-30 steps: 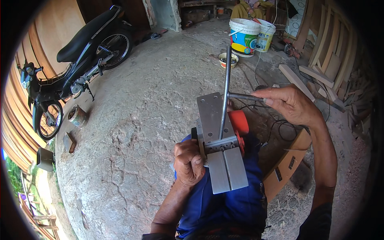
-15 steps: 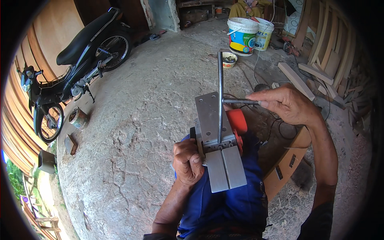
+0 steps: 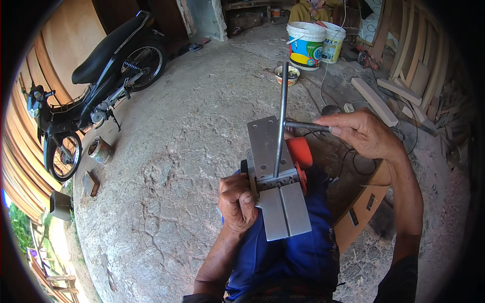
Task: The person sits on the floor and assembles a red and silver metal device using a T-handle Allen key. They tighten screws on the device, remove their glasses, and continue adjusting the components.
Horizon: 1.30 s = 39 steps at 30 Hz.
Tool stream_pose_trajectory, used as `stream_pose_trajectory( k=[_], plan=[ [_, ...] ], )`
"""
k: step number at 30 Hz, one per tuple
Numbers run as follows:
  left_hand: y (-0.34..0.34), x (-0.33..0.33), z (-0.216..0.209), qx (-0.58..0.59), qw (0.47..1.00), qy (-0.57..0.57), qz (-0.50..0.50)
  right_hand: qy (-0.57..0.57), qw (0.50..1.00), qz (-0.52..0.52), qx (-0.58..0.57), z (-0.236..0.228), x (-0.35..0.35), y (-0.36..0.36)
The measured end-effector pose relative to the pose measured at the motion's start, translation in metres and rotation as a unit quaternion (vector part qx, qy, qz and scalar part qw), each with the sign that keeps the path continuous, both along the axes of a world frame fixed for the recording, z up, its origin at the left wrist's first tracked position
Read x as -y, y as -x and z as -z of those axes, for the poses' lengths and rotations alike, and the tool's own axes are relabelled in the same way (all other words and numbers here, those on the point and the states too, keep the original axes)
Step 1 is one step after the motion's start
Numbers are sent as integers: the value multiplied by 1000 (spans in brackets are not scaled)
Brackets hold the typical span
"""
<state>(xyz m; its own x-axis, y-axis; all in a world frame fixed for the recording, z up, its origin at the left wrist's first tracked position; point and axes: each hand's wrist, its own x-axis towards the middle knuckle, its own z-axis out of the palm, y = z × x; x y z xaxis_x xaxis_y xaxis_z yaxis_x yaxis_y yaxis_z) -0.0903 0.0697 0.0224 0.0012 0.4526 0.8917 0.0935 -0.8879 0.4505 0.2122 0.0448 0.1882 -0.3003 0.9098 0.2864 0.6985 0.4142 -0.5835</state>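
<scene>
An electric hand planer (image 3: 273, 202) rests upside down over my blue-clad lap, its grey metal sole plates and the blade slot between them facing up. My left hand (image 3: 237, 203) is closed around the planer's left side; the part it grips is hidden under the fingers. My right hand (image 3: 366, 134) pinches the side arm of a T-shaped metal wrench (image 3: 284, 101) between thumb and fingers. The wrench's long bar stands across the front plate, its lower end at the blade slot. An orange-red part (image 3: 299, 153) of the planer shows on its right.
A black motorbike (image 3: 96, 91) stands at left, near a small can (image 3: 100, 150). Ahead are paint buckets (image 3: 306, 45), a bowl of small parts (image 3: 287, 75) and a seated person (image 3: 316, 11). Timber (image 3: 374, 101) and cables lie at right, and a slotted board (image 3: 364, 207) lies beside my leg.
The long bar of the wrench has tilted, its upper end shifting right and its lower end slightly left. My right hand has moved only slightly; my left hand keeps its hold.
</scene>
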Motion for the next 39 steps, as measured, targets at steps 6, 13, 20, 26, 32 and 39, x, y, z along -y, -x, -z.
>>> stream_pose_trajectory(
  k=[6, 13, 20, 26, 32, 39],
  plan=[
    [-6, -12, -7, 36, 987, 127, 90, 18, 899, 307, -312, 81, 17, -6],
    [-8, -24, -21, 6, 985, 171, 24, 100, 776, 436, -445, 309, 42, -8],
    [-22, -42, -21, 48, 974, 220, 31, 135, 841, 428, -302, 371, 65, 13],
    [-26, -48, -22, 27, 968, 247, 34, 99, 872, 416, -238, 362, 69, 8],
    [-27, -48, -22, 32, 974, 221, 22, -32, 872, 346, -344, 237, 34, 22],
    [-32, -49, -22, 51, 975, 214, 29, -25, 874, 131, -468, 146, -5, 73]
  ],
)
